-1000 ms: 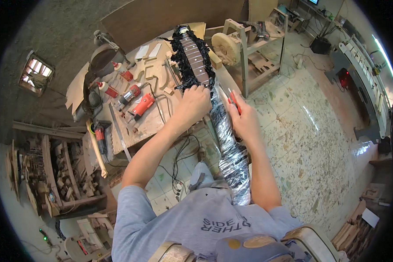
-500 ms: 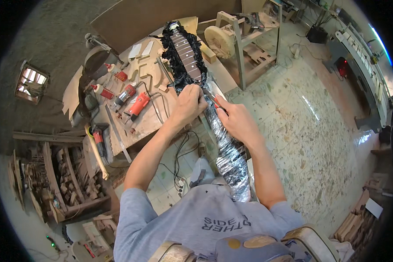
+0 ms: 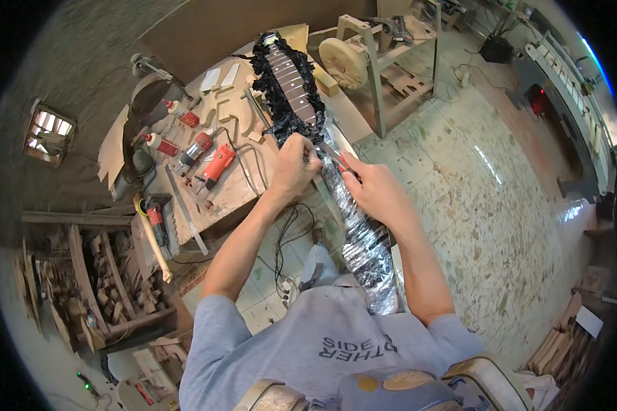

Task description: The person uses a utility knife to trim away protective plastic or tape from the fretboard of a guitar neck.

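A guitar neck's fretboard point(image 3: 293, 88) lies lengthwise ahead of me, its edges heaped with black stretchy strips point(image 3: 266, 103). Towards me it continues as a long part wrapped in shiny clear plastic point(image 3: 363, 236). My left hand point(image 3: 296, 164) is closed at the near end of the black strips, fingers curled; what they pinch is too small to make out. Just to the right, my right hand point(image 3: 377, 188) grips a red-handled tool point(image 3: 343, 163) with a greyish metal part, pointing at the wrapping by my left fingers. Its exact kind is partly hidden by the hand.
On the workbench point(image 3: 233, 198) at left lie a red power tool point(image 3: 218, 164), glue bottles point(image 3: 180, 113), a metal ruler point(image 3: 185, 209) and cut wood pieces point(image 3: 236, 113). A round wooden wheel point(image 3: 343, 63) stands on a frame at the back. Cables point(image 3: 281, 253) hang below the bench.
Both hands stay by the near end of the black strips, with only a slight shift. My left hand has turned a little, and the right hand keeps the red-handled tool.
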`<action>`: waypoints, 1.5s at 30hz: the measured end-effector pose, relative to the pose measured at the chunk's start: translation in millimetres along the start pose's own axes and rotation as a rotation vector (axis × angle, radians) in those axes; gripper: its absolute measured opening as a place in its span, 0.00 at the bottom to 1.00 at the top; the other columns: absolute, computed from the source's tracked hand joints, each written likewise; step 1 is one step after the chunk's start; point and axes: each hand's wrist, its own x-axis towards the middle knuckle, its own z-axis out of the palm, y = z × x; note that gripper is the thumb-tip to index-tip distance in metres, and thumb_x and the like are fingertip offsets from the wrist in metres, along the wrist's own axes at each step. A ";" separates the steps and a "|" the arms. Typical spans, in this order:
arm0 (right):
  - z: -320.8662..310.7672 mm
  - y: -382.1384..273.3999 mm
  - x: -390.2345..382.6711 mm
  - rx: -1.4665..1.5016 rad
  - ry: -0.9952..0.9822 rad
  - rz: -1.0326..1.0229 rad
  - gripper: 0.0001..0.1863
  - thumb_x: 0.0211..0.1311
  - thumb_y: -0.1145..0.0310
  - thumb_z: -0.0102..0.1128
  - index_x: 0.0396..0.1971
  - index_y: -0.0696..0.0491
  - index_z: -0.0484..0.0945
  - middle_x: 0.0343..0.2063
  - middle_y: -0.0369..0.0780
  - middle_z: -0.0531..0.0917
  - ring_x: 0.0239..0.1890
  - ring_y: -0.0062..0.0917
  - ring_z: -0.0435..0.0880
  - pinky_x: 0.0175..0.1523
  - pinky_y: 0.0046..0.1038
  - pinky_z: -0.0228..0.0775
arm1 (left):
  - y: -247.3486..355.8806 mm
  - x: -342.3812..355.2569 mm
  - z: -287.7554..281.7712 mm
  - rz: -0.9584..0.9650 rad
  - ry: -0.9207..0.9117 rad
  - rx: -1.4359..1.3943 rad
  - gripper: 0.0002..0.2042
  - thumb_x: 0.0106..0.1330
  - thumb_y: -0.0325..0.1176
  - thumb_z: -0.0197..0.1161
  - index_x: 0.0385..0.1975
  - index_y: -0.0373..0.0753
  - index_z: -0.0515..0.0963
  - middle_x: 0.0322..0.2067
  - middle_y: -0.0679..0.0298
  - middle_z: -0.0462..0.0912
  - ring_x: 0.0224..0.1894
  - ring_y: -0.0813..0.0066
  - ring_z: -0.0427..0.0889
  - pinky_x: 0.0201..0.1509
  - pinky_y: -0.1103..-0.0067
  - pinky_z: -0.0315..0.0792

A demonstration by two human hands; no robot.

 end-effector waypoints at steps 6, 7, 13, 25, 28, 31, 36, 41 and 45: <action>-21.0 0.0 -33.7 0.072 -0.046 0.082 0.23 0.72 0.63 0.61 0.64 0.53 0.79 0.34 0.56 0.88 0.37 0.53 0.88 0.44 0.45 0.79 | -1.3 -13.5 -0.8 -0.131 0.007 -0.031 0.10 0.58 0.20 0.66 0.37 0.35 0.73 0.32 0.54 0.74 0.37 0.56 0.78 0.42 0.66 0.73; -15.8 6.0 -31.5 0.151 0.094 0.012 0.24 0.71 0.62 0.63 0.63 0.55 0.79 0.36 0.55 0.88 0.37 0.52 0.88 0.44 0.43 0.79 | -2.3 -13.7 1.2 -0.074 0.005 -0.030 0.11 0.57 0.20 0.66 0.37 0.35 0.72 0.33 0.54 0.74 0.38 0.56 0.77 0.43 0.66 0.73; -3.3 8.7 34.7 0.254 0.312 0.040 0.32 0.58 0.50 0.78 0.51 0.60 0.82 0.43 0.53 0.89 0.43 0.46 0.90 0.47 0.41 0.79 | 1.3 -15.2 -7.2 0.241 0.072 0.173 0.14 0.51 0.20 0.68 0.35 0.36 0.71 0.35 0.55 0.73 0.41 0.51 0.75 0.46 0.61 0.71; 37.3 27.3 109.2 0.072 0.263 -0.022 0.17 0.55 0.60 0.73 0.33 0.60 0.85 0.30 0.57 0.87 0.40 0.53 0.89 0.47 0.49 0.78 | -1.6 12.0 -43.0 -0.050 -0.022 -0.063 0.09 0.61 0.26 0.70 0.38 0.32 0.79 0.53 0.53 0.82 0.55 0.54 0.80 0.58 0.67 0.74; 39.7 26.8 106.8 0.077 0.332 -0.069 0.14 0.56 0.64 0.70 0.31 0.61 0.84 0.27 0.56 0.86 0.38 0.54 0.88 0.46 0.49 0.78 | 22.5 35.4 -47.6 0.022 -0.093 0.099 0.17 0.64 0.36 0.73 0.47 0.33 0.82 0.61 0.52 0.80 0.62 0.54 0.79 0.67 0.65 0.73; 39.3 29.1 107.9 0.095 0.324 -0.036 0.14 0.56 0.63 0.71 0.31 0.61 0.84 0.28 0.57 0.86 0.37 0.53 0.88 0.45 0.48 0.77 | 21.7 42.9 -42.1 0.034 -0.267 0.265 0.23 0.61 0.43 0.78 0.51 0.35 0.83 0.61 0.52 0.80 0.67 0.53 0.76 0.72 0.64 0.70; 34.9 29.3 110.0 0.219 0.233 0.047 0.14 0.55 0.64 0.72 0.30 0.61 0.84 0.28 0.56 0.86 0.37 0.52 0.88 0.45 0.47 0.76 | 18.1 49.8 -43.6 0.057 -0.367 0.293 0.21 0.58 0.45 0.81 0.43 0.37 0.84 0.49 0.55 0.83 0.58 0.52 0.78 0.64 0.63 0.73; 42.8 34.5 112.2 0.198 0.282 -0.006 0.15 0.57 0.63 0.73 0.29 0.61 0.84 0.17 0.46 0.85 0.21 0.33 0.89 0.33 0.35 0.80 | 21.2 57.9 -48.8 0.088 -0.450 0.275 0.16 0.58 0.40 0.80 0.39 0.39 0.83 0.43 0.56 0.83 0.53 0.52 0.79 0.59 0.63 0.74; 34.6 30.1 103.9 0.241 0.227 0.058 0.18 0.60 0.58 0.75 0.31 0.61 0.84 0.17 0.44 0.85 0.19 0.30 0.88 0.29 0.33 0.79 | 35.8 31.0 -42.0 0.208 -0.078 0.261 0.15 0.60 0.39 0.78 0.42 0.39 0.84 0.42 0.57 0.83 0.53 0.53 0.79 0.59 0.63 0.74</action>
